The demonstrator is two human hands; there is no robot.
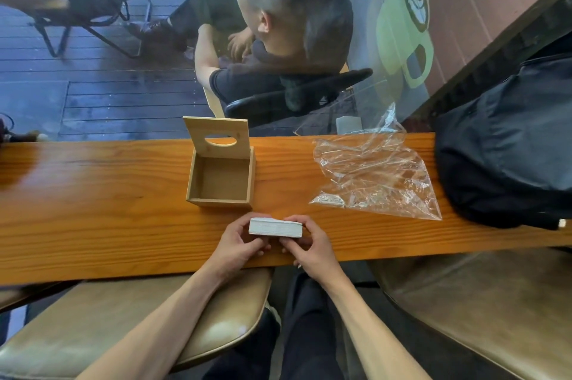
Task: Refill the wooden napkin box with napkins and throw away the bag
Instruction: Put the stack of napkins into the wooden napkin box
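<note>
Head view: left hand (236, 242) and right hand (312, 245) pinch a napkin stack (275, 227) at its ends, above the counter's (93, 209) near edge. Box (221, 180) stands open just beyond, lid upright. Bag (374, 175) lies flat to the right, beside a backpack (507, 144). Bare counter left of the box.

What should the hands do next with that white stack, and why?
Probably carry the napkin stack, held between the left hand and right hand, forward and lower it into the wooden box: its lid stands open, the inside looks empty, and the plastic bag lies emptied.
</note>
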